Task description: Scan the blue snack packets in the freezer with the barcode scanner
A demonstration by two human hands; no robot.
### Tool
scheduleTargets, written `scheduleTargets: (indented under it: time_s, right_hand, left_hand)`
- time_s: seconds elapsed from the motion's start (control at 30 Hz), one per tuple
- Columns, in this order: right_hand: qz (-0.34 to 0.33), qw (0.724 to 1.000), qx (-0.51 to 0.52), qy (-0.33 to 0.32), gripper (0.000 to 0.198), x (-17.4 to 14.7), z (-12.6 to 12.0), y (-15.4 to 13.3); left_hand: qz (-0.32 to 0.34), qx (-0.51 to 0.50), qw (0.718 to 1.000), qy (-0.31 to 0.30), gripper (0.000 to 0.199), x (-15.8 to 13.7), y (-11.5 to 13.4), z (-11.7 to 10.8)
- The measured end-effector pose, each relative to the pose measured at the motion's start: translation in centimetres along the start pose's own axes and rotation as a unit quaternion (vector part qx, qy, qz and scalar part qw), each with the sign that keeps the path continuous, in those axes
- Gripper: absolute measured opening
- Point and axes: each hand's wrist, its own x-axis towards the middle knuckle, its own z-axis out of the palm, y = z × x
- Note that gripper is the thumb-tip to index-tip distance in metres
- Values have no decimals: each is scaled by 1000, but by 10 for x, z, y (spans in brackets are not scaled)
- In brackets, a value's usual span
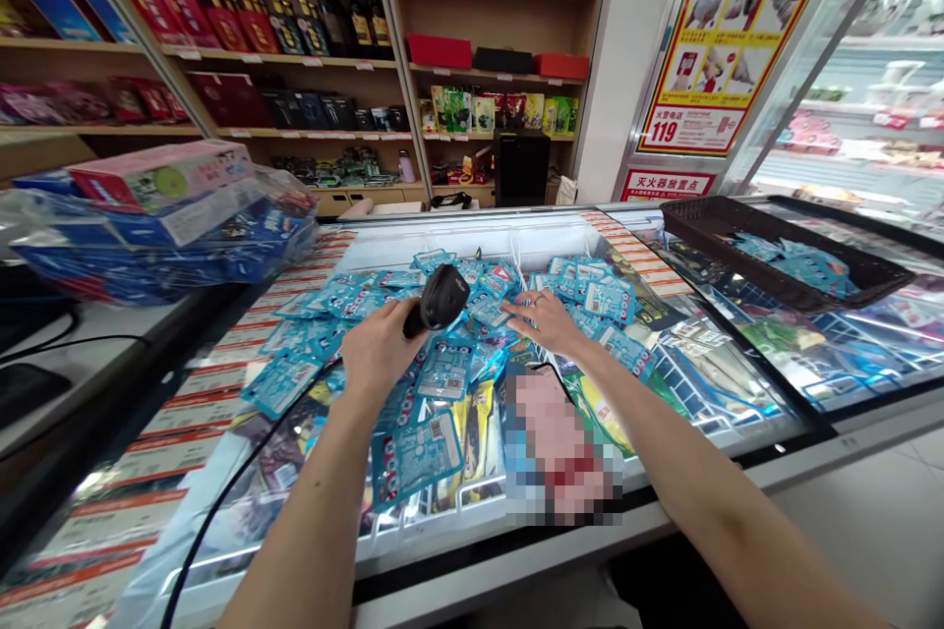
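My left hand (pixel 380 349) is wrapped round the handle of a black barcode scanner (pixel 444 297), whose head points forward over the packets. Its cable (pixel 243 472) runs back along my left forearm. Many small blue packets (pixel 444 369) lie scattered over the glass top (pixel 483 236) of a chest freezer. My right hand (pixel 547 319) reaches over the heap with fingers spread, the fingertips touching a blue packet (pixel 491 312). Whether they press on it or only rest there is unclear. One blue packet (pixel 417 457) lies alone nearer the front edge.
Right of the heap, a dark brown basket (pixel 744 226) holds several blue packets. A pixelated pink patch (pixel 553 432) covers something near the front edge. Boxes in clear plastic (pixel 169 226) stand at the left. Shelves (pixel 317 59) with bottles and boxes line the back.
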Motion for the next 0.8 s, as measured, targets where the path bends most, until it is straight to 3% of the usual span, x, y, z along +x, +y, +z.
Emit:
scheduleTargets:
  time_s: [0.17,0.33,0.47,0.57,0.67,0.8]
  right_hand:
    - [18,998,54,-20,48,-1,-1,1]
    - [38,996,63,54,44,0,5,1]
    - [43,998,51,1,53,2,10,-1]
    - [61,995,75,8,62,2,12,0]
    - [105,981,153,53,74,3,15,9]
    - [159,942,275,102,55,5,16,22]
  left_hand:
    - [-2,-7,1000,2,41,0,-1,-1]
    - [6,-1,1000,1,39,0,0,-2]
    - [24,-3,1000,-4,39,-1,-1,-1]
    - [33,-5,999,-10,40,0,-1,0]
    - [42,-6,999,-20,39,0,0,1]
    - [63,-15,997,-30,38,0,2,0]
